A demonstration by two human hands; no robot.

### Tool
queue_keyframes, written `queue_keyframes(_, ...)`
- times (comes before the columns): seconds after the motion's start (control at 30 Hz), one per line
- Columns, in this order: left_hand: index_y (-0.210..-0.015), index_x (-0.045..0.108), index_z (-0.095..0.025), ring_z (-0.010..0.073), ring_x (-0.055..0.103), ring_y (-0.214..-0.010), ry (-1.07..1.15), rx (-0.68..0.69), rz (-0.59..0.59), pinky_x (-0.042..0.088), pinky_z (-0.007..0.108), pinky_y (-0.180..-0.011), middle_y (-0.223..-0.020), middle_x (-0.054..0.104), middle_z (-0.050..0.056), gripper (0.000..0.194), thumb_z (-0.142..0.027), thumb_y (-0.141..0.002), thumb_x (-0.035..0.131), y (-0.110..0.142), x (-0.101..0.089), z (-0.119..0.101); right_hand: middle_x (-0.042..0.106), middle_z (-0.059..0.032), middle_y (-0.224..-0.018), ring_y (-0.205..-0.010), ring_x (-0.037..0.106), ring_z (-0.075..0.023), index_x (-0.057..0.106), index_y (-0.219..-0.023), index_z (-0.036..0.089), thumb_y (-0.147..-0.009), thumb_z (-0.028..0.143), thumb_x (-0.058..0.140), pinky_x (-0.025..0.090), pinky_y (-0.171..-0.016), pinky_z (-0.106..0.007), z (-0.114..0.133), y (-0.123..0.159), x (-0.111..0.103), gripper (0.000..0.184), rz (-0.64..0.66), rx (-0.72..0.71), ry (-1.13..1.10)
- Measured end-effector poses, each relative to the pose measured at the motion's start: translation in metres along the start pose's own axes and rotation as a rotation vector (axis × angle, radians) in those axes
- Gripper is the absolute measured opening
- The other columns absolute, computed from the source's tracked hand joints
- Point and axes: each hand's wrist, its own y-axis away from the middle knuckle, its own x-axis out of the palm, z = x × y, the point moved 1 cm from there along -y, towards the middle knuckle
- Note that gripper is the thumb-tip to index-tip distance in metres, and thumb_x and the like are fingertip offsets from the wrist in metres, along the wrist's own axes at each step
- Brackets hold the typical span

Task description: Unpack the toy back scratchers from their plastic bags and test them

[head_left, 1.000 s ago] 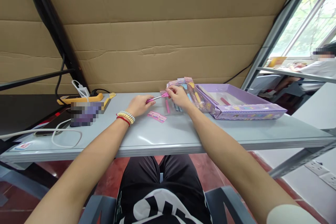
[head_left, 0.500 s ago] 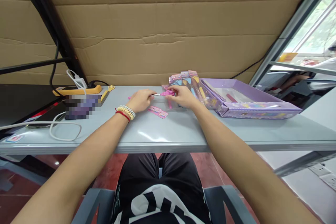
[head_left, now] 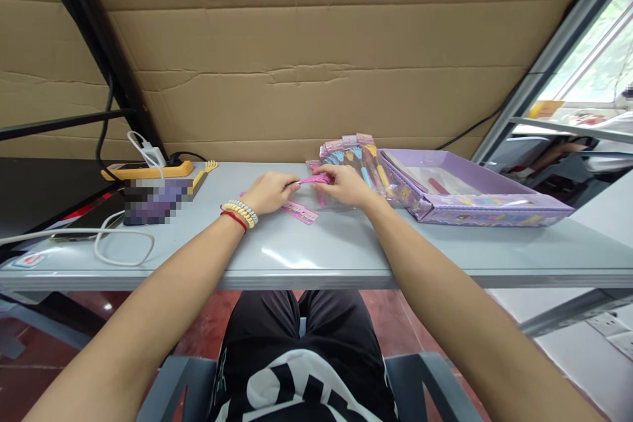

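Note:
Both hands are closed on a small pink back scratcher with a hand-shaped head, held just above the desk. My left hand grips its handle end, and a short stretch of thin rod shows beside the fingertips. My right hand pinches the pink head. Under and beside my left hand lies a flat pink printed card. Behind my right hand is a pile of clear packets holding blue and yellow back scratchers. Some of the packets are hidden by my right hand.
An opened purple box stands on the right of the grey desk. To the left are a yellow back scratcher, a yellow power strip, a phone and a white cable. Cardboard backs the desk.
The view has tilted down. My hands have drawn closer together along the back scratcher, with my left hand shifted right. The head, spread-fingered half a second ago, now shows edge-on.

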Motion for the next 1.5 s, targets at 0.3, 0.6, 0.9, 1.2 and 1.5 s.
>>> queue_keyframes(0.3, -0.092, 0.067, -0.020, 0.0168, 0.054, -0.066, 0.053, -0.018, -0.043, 0.035, 0.028, -0.060, -0.075, 0.066, 0.003, 0.037, -0.039, -0.092, 0.035, 0.001, 0.000, -0.001, 0.053, 0.0026, -0.051, -0.049, 0.042, -0.0092, 0.056, -0.065, 0.017, -0.087, 0.048, 0.048, 0.029, -0.050, -0.024, 0.006, 0.001, 0.000, 0.038, 0.008, 0.009, -0.114)
queue_keyframes(0.6, -0.090, 0.065, -0.018, 0.0178, 0.057, -0.071, 0.055, -0.080, -0.156, 0.035, 0.029, -0.062, -0.079, 0.067, 0.005, 0.033, -0.039, -0.092, 0.040, -0.003, -0.002, -0.005, 0.053, 0.0012, -0.054, -0.043, 0.042, -0.0068, 0.054, -0.061, 0.017, -0.079, 0.059, 0.056, 0.031, -0.044, -0.023, 0.004, -0.007, 0.003, 0.046, -0.197, 0.114, -0.477)
queue_keyframes(0.9, -0.096, 0.059, -0.020, 0.0194, 0.059, -0.071, 0.029, -0.036, -0.111, 0.035, 0.029, -0.061, -0.081, 0.066, 0.005, 0.037, -0.041, -0.096, 0.028, -0.003, 0.003, -0.015, 0.058, 0.0013, -0.059, -0.038, 0.045, -0.0074, 0.057, -0.072, 0.017, -0.063, 0.059, 0.073, 0.030, -0.031, -0.022, 0.019, -0.008, 0.022, 0.046, -0.174, 0.228, -0.944)
queue_keyframes(1.2, -0.090, 0.061, -0.024, 0.0211, 0.061, -0.080, -0.240, -0.166, -0.047, 0.033, 0.030, -0.065, -0.085, 0.068, 0.005, 0.032, -0.038, -0.095, 0.032, -0.001, -0.019, 0.009, 0.051, 0.0050, -0.047, -0.033, 0.040, -0.0033, 0.045, -0.062, 0.017, -0.082, 0.039, 0.065, 0.023, -0.028, -0.016, 0.007, -0.012, -0.014, 0.036, -0.569, 0.499, -1.075)
queue_keyframes(1.5, -0.098, 0.067, -0.025, 0.0279, 0.053, -0.106, -0.363, -0.365, -0.278, 0.029, 0.044, -0.091, -0.104, 0.066, 0.010, 0.033, -0.036, -0.091, 0.036, 0.015, -0.048, 0.076, 0.034, 0.0098, -0.044, -0.031, 0.025, -0.0005, 0.034, -0.061, 0.019, -0.094, 0.047, 0.043, 0.018, -0.030, -0.013, -0.050, 0.009, -0.090, 0.044, -1.087, 0.491, -1.099)
